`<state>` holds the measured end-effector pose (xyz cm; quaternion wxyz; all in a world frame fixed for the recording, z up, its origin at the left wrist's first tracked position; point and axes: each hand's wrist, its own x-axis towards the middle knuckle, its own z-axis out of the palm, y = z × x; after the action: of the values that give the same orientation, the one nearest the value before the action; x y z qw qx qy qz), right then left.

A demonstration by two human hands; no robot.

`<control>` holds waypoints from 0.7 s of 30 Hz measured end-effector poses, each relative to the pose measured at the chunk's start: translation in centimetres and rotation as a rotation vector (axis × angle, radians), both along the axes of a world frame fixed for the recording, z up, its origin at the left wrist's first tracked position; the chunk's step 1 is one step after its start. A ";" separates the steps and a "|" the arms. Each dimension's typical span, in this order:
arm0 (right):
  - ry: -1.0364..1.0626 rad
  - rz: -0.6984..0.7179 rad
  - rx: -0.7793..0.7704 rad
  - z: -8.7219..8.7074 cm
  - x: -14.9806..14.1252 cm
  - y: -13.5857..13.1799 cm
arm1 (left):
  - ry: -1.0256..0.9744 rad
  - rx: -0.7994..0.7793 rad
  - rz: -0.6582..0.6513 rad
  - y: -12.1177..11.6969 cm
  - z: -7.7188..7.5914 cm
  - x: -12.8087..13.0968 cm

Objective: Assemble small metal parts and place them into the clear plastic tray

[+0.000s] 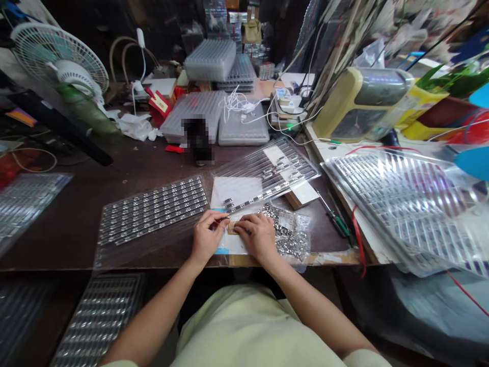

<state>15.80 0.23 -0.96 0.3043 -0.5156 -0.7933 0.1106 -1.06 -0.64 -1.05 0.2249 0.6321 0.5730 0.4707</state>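
My left hand (206, 235) and my right hand (256, 235) meet at the table's near edge, both with fingers curled. The left pinches a thin dark tool whose tip points right. The right presses on a small tan block (232, 228) between the hands. They rest on a white sheet (233, 191). A clear bag of small metal parts (290, 232) lies just right of my right hand. A clear plastic tray (267, 176) with a few parts sits behind, and a filled tray (153, 209) lies to the left.
Stacked clear trays (405, 204) crowd the right side, with screwdrivers (336, 216) beside them. A fan (61, 63) stands back left. Grey tray stacks (214, 114), cables and a yellowish device (362, 102) fill the back. More trays (99, 316) sit below the table edge.
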 end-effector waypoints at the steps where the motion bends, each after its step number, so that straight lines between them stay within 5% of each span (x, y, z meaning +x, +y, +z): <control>1: -0.009 0.001 -0.004 -0.1 -0.1 0.0 | -0.002 0.000 -0.004 0.0 0.0 0.0; 9: -0.096 -0.004 -0.023 0.4 0.5 -0.3 | -0.007 -0.012 -0.016 0.0 0.3 0.4; 15: -0.223 -0.017 0.037 0.2 3.9 -0.1 | -0.019 -0.039 -0.011 0.1 0.6 0.3; 21: -0.145 -0.017 0.034 -0.6 5.0 -0.4 | 0.003 -0.036 -0.057 1.1 1.6 1.3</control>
<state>20.80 -0.18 -1.58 0.2558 -0.5237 -0.8106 0.0571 0.20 0.43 0.55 0.2489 0.6448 0.5633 0.4527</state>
